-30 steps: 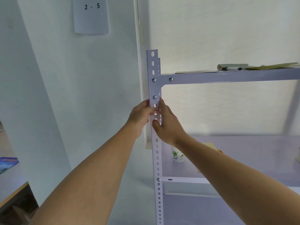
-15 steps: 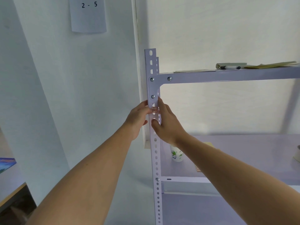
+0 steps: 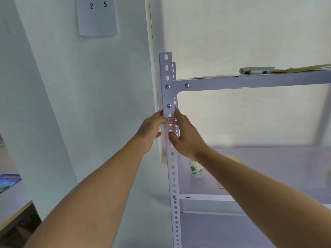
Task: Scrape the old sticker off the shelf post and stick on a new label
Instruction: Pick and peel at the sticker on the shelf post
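Note:
The pale lilac perforated shelf post rises in the middle of the view. A small white sticker with red print sits on its front face, just below the corner bracket. My left hand comes in from the left, its curled fingertips pinching the sticker's left edge. From the right, my right hand grips the post with its thumb on the front face below the sticker and its fingers along the post's right side. No scraper shows in either hand.
The top shelf carries a pen and flat papers. A small white bottle with green print stands on the middle shelf. A paper marked "2 - 5" hangs on the wall. A table edge lies at the lower left.
Both hands stay at the same spot on the post around the sticker. Only the view has shifted slightly.

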